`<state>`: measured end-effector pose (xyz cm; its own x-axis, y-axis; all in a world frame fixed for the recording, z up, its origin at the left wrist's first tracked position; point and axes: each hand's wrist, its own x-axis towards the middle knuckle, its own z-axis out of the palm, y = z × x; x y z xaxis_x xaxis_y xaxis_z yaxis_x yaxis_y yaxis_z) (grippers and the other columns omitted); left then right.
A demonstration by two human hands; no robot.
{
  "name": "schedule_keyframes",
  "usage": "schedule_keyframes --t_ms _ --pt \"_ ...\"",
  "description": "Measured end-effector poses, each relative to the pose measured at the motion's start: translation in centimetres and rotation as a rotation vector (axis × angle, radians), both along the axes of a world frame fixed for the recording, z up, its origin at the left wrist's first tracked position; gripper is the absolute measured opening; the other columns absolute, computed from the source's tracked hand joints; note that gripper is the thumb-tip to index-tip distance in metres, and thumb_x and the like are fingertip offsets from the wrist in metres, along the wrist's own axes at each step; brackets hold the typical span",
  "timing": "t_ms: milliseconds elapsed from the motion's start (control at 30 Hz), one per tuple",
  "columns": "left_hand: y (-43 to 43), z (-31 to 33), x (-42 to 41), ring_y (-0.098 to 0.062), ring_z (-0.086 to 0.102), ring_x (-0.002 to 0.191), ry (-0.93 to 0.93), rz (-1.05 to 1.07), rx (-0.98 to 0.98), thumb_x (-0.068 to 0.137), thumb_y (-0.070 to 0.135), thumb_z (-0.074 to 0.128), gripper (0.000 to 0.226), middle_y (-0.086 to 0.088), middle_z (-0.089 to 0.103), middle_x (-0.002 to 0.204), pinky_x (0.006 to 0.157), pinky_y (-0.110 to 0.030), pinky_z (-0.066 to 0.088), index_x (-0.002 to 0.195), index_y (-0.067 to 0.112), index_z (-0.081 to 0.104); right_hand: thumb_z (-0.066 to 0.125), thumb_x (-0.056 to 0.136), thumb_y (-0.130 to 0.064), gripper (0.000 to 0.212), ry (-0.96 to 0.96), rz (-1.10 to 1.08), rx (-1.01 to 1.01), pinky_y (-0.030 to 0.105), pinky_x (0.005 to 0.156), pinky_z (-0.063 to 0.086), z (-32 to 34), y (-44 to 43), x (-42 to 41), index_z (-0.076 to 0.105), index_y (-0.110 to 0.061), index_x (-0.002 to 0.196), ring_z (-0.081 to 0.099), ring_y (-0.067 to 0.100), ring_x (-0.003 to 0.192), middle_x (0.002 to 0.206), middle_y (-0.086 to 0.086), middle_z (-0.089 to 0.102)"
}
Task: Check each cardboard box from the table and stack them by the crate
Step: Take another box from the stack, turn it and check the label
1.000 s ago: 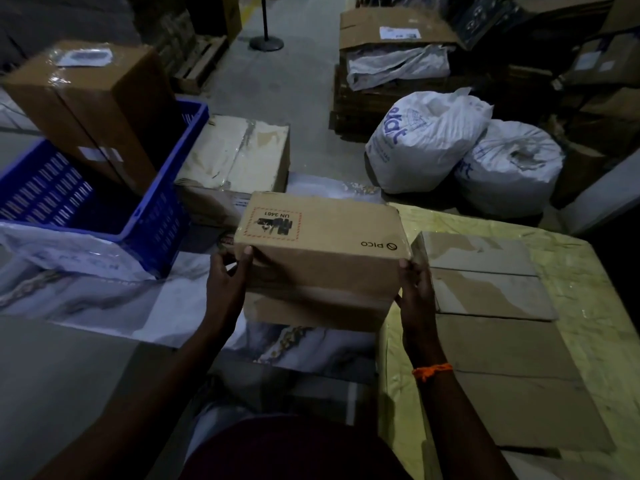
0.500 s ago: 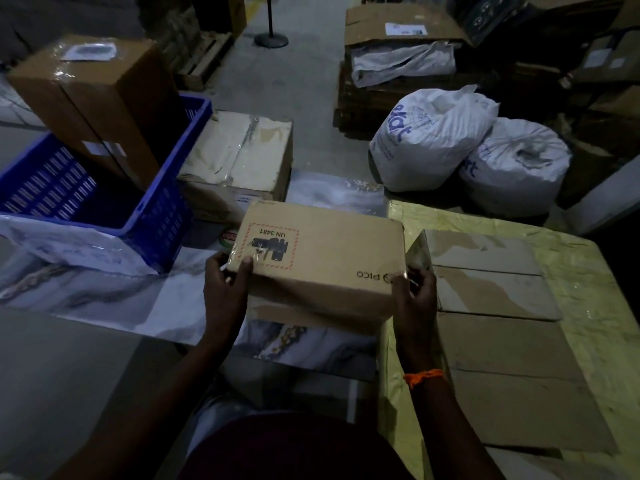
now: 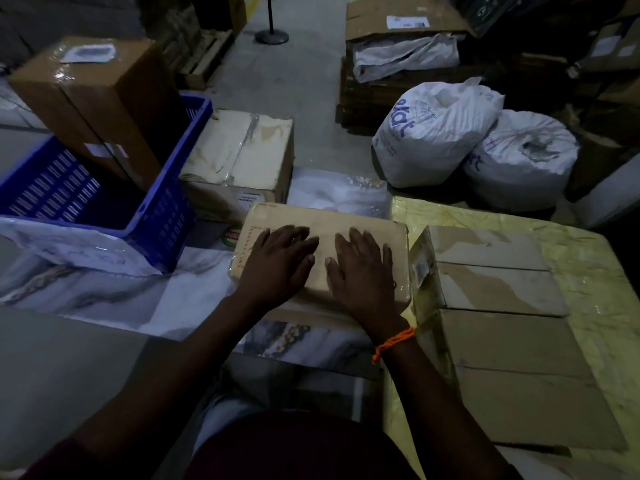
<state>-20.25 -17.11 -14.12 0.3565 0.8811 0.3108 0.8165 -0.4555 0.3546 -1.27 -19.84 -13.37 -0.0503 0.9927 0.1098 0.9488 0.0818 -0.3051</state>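
Head view: looking down at both hands in a dim storeroom
Cardboard box (image 3: 332, 220): lies flat on the marbled sheet (image 3: 138, 299), between the blue crate (image 3: 166, 220) and the table (image 3: 581, 258), its right edge just beside the table's edge; a red dashed label shows at its left end
Left hand (image 3: 277, 265): palm down on the left half of the box top, fingers straight and slightly spread, thumb pointing toward the other hand
Right hand (image 3: 363, 271): palm down on the right half, fingers straight and close together, thumb out to the left, near the left thumb but apart; an orange thread (image 3: 393, 342) circles the wrist
Blue crate: left of the cardboard box; a tall brown box (image 3: 104, 98) stands tilted inside it
Pale box (image 3: 242, 150): just behind the cardboard box, beside the crate's right wall
Table: wrapped in yellowish film; a row of flat boxes (image 3: 502, 285) lies on it, running from far to near
White sacks (image 3: 433, 133): two on the floor beyond the table, touching each other
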Motion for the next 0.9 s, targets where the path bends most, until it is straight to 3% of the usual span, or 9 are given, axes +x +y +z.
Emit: schedule_keyframes --t_ms 200,433,633,800,900 --pt "0.0 0.0 0.4 -0.029 0.058 0.123 0.021 0.015 0.011 0.097 0.037 0.05 0.039 -0.004 0.063 0.133 0.103 -0.054 0.044 0.128 0.022 0.07 0.024 0.095 -0.052 0.069 -0.011 -0.011 0.003 0.06 0.122 0.017 0.0 0.1 -0.4 0.051 -0.019 0.149 0.032 0.03 0.151 0.16 0.009 0.042" --pt "-0.2 0.2 -1.0 -0.034 0.048 0.135 0.096 -0.064 -0.065 0.101 0.049 0.04 0.051 -0.009 0.054 0.145 0.108 -0.059 0.038 0.139 0.021 0.06 0.013 0.098 -0.064 0.076 -0.075 0.069 -0.052 0.056 0.124 0.002 -0.5 -1.0 1.2 0.027 -0.025 0.161 0.011 0.028 0.158 0.17 0.007 0.019" --pt "-0.8 -0.4 -3.3 -0.032 0.019 0.154 0.288 0.065 -0.127 0.1 0.067 0.012 0.073 -0.006 0.024 0.167 0.12 -0.064 0.016 0.158 0.027 0.034 0.003 0.086 -0.083 0.094 -0.106 -0.08 -0.162 0.063 0.12 -0.008 -0.4 -1.4 3.4 -0.002 -0.03 0.164 -0.015 0.027 0.158 0.172 0.01 -0.012" --pt "-0.7 -0.8 -3.3 -0.03 0.002 0.157 0.302 0.069 -0.16 0.098 0.069 0.004 0.08 -0.006 0.003 0.171 0.121 -0.065 0.007 0.163 0.024 0.014 0.002 0.085 -0.084 0.095 -0.116 -0.069 -0.192 0.068 0.12 -0.005 -0.4 -1.1 3.5 -0.007 -0.032 0.163 -0.019 0.03 0.157 0.17 0.011 -0.018" --pt "-0.7 -0.9 -3.3 -0.032 0.004 0.157 0.285 0.065 -0.143 0.098 0.071 0.001 0.083 -0.009 0.006 0.171 0.119 -0.068 0.01 0.163 0.021 0.018 0.006 0.088 -0.083 0.09 -0.124 -0.071 -0.198 0.069 0.12 -0.003 -0.6 -1.1 3.5 -0.008 -0.034 0.163 -0.02 0.03 0.156 0.17 0.009 -0.02"
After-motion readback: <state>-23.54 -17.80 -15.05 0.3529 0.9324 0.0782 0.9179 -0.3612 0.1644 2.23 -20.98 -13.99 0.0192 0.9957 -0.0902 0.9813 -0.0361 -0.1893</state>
